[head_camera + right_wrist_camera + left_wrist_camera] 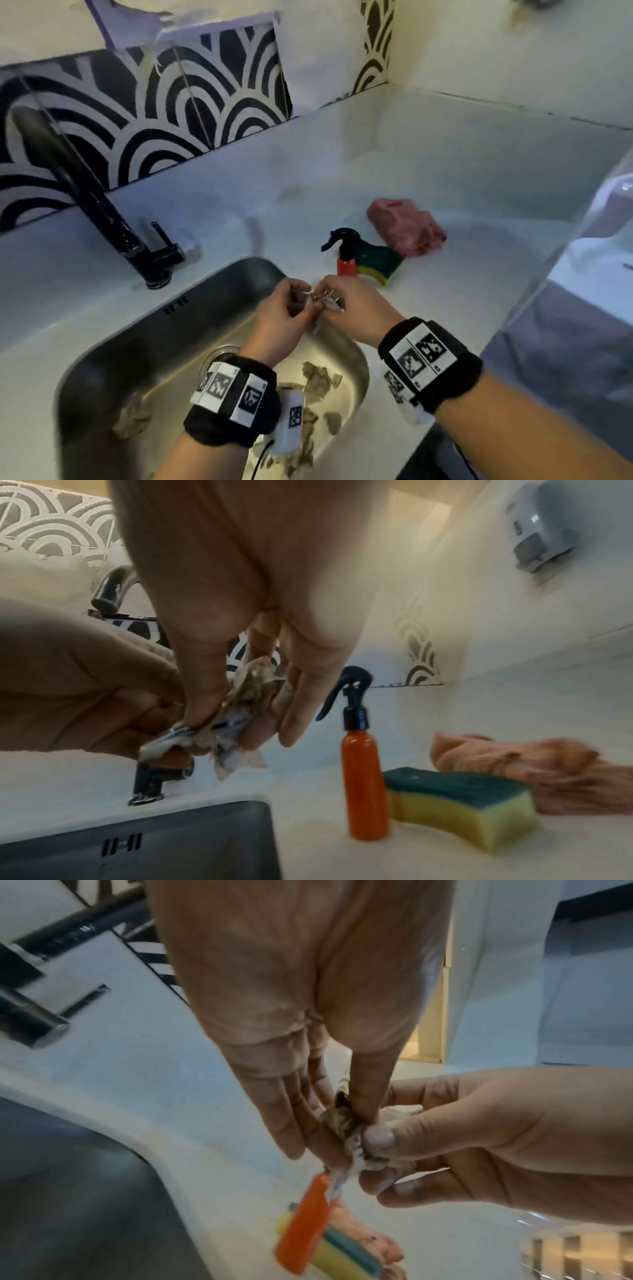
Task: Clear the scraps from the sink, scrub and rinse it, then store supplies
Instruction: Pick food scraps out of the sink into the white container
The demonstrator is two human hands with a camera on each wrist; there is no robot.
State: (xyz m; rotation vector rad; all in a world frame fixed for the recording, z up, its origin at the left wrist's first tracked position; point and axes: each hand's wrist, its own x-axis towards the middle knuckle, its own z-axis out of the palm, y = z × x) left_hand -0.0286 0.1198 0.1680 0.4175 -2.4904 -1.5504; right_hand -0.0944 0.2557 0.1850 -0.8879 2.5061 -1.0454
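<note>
Over the far right corner of the steel sink [102,359], both hands meet around one wad of crumpled paper scraps [323,300]. My left hand [306,303] pinches the wad [346,1123] between thumb and fingers. My right hand [334,303] holds the same wad [240,718] from the other side, thumb on top. More brownish scraps [318,378] lie on the sink floor at the right, and another clump [132,416] lies at the left. An orange spray bottle [346,263], a green-yellow sponge [378,262] and a pink cloth [407,228] sit on the counter behind the hands.
A black faucet [102,212] with a side lever stands behind the sink on the left. The drain [222,353] shows beside my left wrist. Clear plastic [582,274] hangs at the right edge. A grey wall dispenser [541,536] is mounted above the counter.
</note>
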